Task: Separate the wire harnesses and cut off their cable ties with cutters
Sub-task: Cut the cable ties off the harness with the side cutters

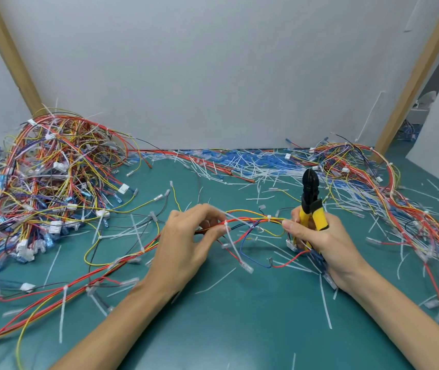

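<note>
Gripping, head view: right hand (pixel 322 241), centre-right of the frame, fingers curled round the yellow handles of the cutters (pixel 311 193), whose black head points upward; whether the blades are parted cannot be told. The thumb of the same hand presses the right end of a wire harness (pixel 250 219) against the handles. Left hand (pixel 189 241), centre of the frame, pinches the same wire harness between thumb and fingertips at a white cable tie (pixel 226 225). The harness, in red, yellow, blue and black strands, spans the gap between the two hands just above the mat (pixel 226 324), with loose ends and a white connector hanging below the right hand. A second tie (pixel 269 217) binds the strands nearer the cutters. Large heap of harnesses (pixel 47 177), multicoloured with white and blue connectors, left side of the frame. Smaller heap (pixel 373 182), right side, trailing toward the lower right edge. White tie offcuts (pixel 239 166) lie strewn across the teal mat, thickest along the back edge. White wall panel (pixel 213 76) behind, flanked by two slanting wooden posts (pixel 4 49).
</note>
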### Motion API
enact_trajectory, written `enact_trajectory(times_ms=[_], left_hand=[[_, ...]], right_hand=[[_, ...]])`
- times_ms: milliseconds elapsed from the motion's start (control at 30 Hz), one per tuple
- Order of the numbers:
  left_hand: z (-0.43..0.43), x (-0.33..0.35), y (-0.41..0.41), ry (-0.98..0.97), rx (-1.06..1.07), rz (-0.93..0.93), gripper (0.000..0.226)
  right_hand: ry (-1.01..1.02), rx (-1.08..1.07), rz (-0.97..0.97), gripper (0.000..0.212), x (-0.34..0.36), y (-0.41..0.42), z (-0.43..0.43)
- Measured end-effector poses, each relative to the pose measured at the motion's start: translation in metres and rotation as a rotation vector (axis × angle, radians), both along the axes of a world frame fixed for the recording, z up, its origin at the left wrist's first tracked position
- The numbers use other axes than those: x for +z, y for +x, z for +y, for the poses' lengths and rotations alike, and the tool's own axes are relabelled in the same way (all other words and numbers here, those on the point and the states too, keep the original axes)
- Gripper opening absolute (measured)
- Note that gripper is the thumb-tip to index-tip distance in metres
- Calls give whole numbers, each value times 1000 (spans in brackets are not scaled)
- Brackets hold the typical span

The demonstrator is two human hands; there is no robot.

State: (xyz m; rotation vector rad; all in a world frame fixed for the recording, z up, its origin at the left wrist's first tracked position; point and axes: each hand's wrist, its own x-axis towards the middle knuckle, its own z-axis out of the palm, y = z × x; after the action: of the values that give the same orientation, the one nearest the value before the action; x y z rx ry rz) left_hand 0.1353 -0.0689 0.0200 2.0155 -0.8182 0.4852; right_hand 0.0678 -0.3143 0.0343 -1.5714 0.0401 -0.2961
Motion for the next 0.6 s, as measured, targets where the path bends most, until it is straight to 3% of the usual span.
enact_trajectory(times_ms=[233, 433, 600], left_hand=[[-1, 1, 0, -44, -58, 64, 3], [1, 1, 4, -77, -169, 248, 24], [-2, 2, 3, -63, -64, 263, 37]], right_hand=[[-19, 7, 10, 27, 0, 0, 0], [-90, -52, 10, 30, -3, 2, 1], [-157, -51, 2, 27, -8, 3, 0]])
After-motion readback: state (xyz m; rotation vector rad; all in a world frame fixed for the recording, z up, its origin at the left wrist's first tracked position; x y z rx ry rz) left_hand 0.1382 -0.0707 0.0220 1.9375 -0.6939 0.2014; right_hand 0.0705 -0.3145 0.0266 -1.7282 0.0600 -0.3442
